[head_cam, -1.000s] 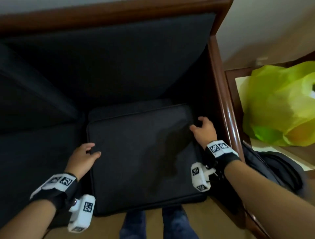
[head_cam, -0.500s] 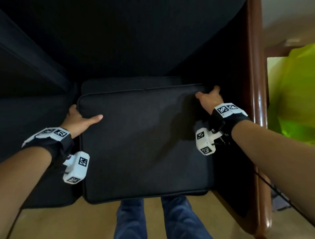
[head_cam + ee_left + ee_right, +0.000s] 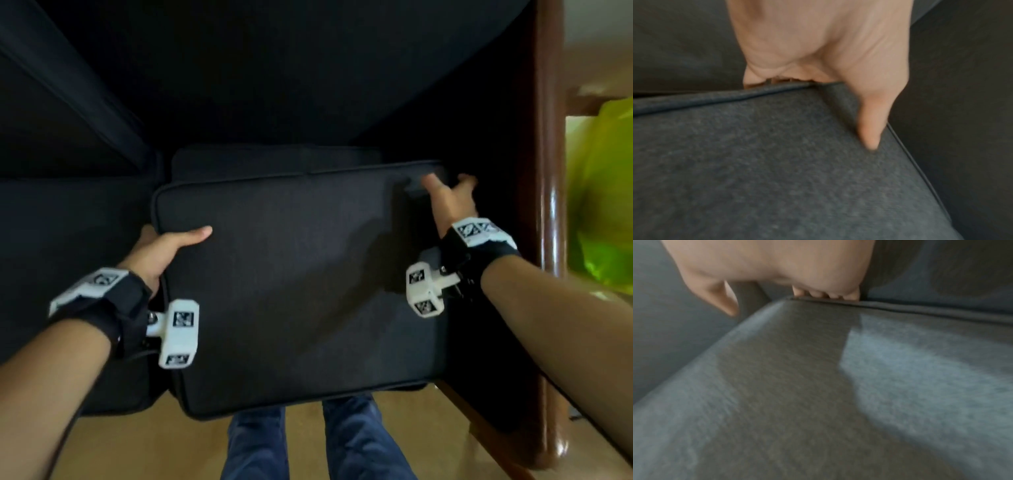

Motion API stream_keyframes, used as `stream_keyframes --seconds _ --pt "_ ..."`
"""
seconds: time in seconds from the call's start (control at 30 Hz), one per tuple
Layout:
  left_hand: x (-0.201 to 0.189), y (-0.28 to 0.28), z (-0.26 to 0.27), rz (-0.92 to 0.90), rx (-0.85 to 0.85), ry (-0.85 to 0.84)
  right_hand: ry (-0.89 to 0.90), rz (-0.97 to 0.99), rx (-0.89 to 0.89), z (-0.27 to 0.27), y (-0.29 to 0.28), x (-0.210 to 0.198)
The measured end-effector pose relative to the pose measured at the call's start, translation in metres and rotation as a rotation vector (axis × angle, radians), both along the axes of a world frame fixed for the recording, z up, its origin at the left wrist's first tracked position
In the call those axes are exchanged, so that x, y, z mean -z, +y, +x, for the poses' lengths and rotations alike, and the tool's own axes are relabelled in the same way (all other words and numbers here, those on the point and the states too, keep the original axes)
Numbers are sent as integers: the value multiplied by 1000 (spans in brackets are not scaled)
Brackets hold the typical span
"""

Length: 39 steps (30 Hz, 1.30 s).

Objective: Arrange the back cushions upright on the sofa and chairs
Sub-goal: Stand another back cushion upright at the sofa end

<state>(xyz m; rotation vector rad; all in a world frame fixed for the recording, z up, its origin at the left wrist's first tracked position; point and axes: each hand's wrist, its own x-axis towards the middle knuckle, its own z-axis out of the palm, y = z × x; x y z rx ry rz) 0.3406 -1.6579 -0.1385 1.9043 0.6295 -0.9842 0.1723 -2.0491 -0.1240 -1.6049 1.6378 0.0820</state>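
A dark grey cushion [image 3: 294, 281] lies flat on the right seat of the sofa, its near edge sticking out past the seat front. My left hand [image 3: 161, 250] grips its left edge, thumb [image 3: 871, 126] on top and fingers tucked underneath. My right hand [image 3: 448, 198] holds the far right corner, with its fingers [image 3: 828, 294] curled over the piped far edge. In the wrist views the cushion [image 3: 777, 162] [image 3: 797, 386] fills the lower frame. Behind it, another dark back cushion [image 3: 274, 68] stands upright.
The sofa's polished wooden arm [image 3: 548, 171] runs close along my right wrist. A yellow-green plastic bag [image 3: 603, 205] sits beyond it. A neighbouring dark seat cushion [image 3: 68, 240] lies to the left. My legs in jeans [image 3: 257, 445] stand on the tan floor below.
Both hands slid farther along the cushion's sides and took hold; the left thumb now lies on top and the right fingers hook the far corner. My head has leaned in closer.
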Motion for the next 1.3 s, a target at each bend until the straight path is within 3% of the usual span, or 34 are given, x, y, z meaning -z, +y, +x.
stream_keyframes --seconds 0.13,0.3,0.4,0.6,0.77,0.83,0.9,0.97,1.23,1.3 --pt "-41 17 -11 -181 -141 14 -71 -95 56 -5 18 -37" --pt "-104 28 -14 -309 -226 -124 -266 -204 258 -14 30 -110" --pt "-156 42 -20 -354 -278 -237 -335 -250 290 -32 46 -164" --pt "-196 71 -42 -330 -308 -309 -260 -306 297 -80 105 -191" --pt "-199 74 -46 -254 -290 -305 -231 -329 217 -75 121 -207" --pt "-198 75 -46 -262 -283 -287 -144 -374 115 -68 123 -215" --pt "-196 76 -47 -257 -289 -283 -19 -490 -99 -60 132 -219" --pt "-197 79 -52 -256 -283 -291 -12 -564 -337 -46 151 -224" --pt "-202 93 -70 -370 -331 -267 -162 -397 -1038 18 261 -231" --pt "-206 89 -71 -410 -414 -256 -92 -370 -1258 28 287 -233"
